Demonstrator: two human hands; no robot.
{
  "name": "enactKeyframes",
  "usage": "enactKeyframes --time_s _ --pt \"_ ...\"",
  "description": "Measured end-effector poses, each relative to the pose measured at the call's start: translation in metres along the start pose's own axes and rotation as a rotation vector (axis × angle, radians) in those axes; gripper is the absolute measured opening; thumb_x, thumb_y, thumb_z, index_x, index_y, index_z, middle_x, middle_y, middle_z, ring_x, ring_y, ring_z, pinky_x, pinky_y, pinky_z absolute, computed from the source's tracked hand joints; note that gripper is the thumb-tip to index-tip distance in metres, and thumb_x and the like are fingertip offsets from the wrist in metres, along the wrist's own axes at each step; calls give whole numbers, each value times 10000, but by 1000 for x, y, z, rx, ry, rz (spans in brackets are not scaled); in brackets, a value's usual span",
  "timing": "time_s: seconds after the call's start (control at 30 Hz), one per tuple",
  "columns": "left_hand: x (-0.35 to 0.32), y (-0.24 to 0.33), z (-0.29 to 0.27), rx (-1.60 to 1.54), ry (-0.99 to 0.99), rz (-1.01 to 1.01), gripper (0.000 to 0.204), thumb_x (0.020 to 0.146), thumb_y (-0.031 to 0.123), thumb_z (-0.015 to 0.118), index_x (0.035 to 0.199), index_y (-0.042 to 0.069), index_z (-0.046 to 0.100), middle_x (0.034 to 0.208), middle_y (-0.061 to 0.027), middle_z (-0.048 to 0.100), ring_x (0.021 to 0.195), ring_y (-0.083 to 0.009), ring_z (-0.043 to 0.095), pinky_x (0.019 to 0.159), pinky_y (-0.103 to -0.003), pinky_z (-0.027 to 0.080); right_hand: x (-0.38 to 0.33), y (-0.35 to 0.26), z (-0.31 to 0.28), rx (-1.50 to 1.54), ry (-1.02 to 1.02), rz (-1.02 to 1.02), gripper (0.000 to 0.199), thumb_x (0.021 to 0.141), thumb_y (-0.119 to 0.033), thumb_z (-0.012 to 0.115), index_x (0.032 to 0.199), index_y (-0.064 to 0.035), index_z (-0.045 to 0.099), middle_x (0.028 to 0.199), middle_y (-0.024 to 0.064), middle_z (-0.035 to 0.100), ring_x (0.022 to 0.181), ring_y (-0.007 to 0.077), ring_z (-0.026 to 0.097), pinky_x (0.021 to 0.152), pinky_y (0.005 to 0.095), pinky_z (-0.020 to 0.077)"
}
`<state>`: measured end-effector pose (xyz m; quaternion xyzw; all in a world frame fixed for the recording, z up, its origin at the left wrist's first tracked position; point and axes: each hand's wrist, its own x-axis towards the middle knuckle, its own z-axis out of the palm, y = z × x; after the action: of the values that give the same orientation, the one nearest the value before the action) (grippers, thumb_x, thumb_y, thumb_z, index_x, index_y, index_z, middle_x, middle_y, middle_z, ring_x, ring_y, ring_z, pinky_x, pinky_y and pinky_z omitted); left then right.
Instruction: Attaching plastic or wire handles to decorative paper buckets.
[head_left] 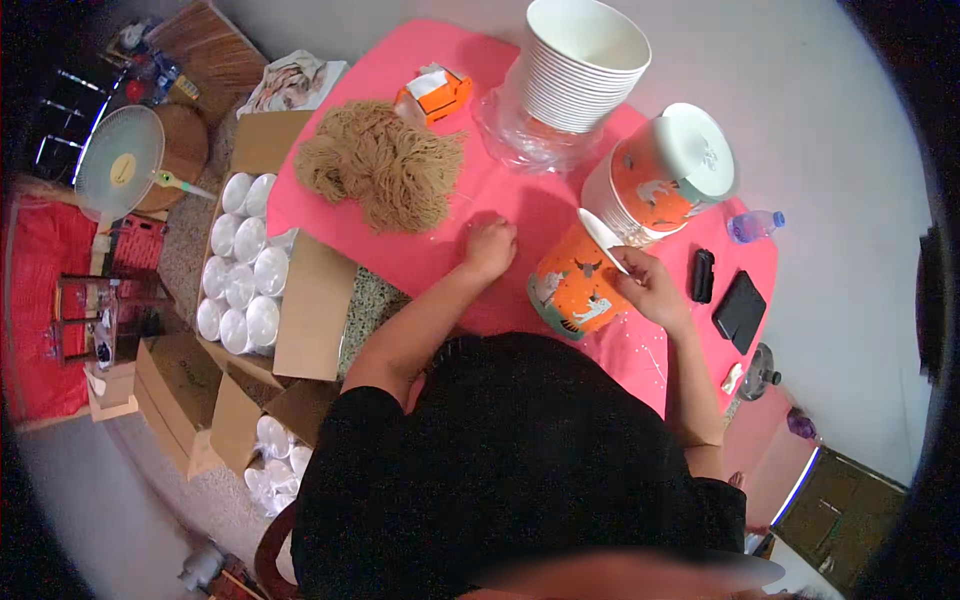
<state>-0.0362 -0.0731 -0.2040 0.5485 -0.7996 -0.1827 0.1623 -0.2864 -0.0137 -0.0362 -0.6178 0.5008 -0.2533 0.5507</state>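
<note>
My right hand [648, 290] pinches the rim of an orange paper bucket [572, 285] printed with animals. The bucket tilts on the pink-covered table [640, 345] close to my body. Left of it, my left hand [491, 248] rests on the cloth with its fingers curled in; whatever they may hold is hidden. Beyond that hand lies a heap of tan cords [385, 165]. Behind the bucket stands a stack of similar orange buckets [650, 180], with a white-topped one uppermost.
A tall stack of white paper buckets [580, 75] in clear plastic stands at the far side, near an orange tissue pack [435, 95]. To the right are a bottle [755, 226], a black case [703, 276] and a dark tablet-like object [740, 310]. Left, an open carton [315, 310] holds white-ended rolls.
</note>
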Motion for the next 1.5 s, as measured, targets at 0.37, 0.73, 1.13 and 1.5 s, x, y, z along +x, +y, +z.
enactKeyframes --time_s 0.37,0.73,1.13,1.5 --pt "-27 91 -120 -1316 -459 -174 64 883 96 513 851 41 516 760 -8 553 693 -78 524 659 -224 450 1 10 -1 192 -16 -49 235 853 -8 546 1087 6 554 902 -32 563 795 35 505 692 191 410" --pt "-38 103 -113 -650 84 125 104 775 71 611 838 8 558 766 -99 580 694 -206 608 632 -298 481 14 -2 21 302 -159 -17 398 796 73 538 1191 19 518 1050 26 591 922 82 546 812 231 441" --pt "-45 104 -103 -636 210 185 102 747 50 625 802 38 539 719 -83 553 612 -209 598 543 -317 481 21 5 31 336 -197 -53 404 808 55 534 1209 20 501 1068 37 584 954 86 538 805 225 437" --pt "-44 102 -103 -514 202 255 102 730 57 630 785 69 545 685 -76 541 612 -227 590 527 -349 473 21 0 36 332 -191 -82 373 773 35 554 1145 10 541 991 39 605 894 99 550 807 243 444"
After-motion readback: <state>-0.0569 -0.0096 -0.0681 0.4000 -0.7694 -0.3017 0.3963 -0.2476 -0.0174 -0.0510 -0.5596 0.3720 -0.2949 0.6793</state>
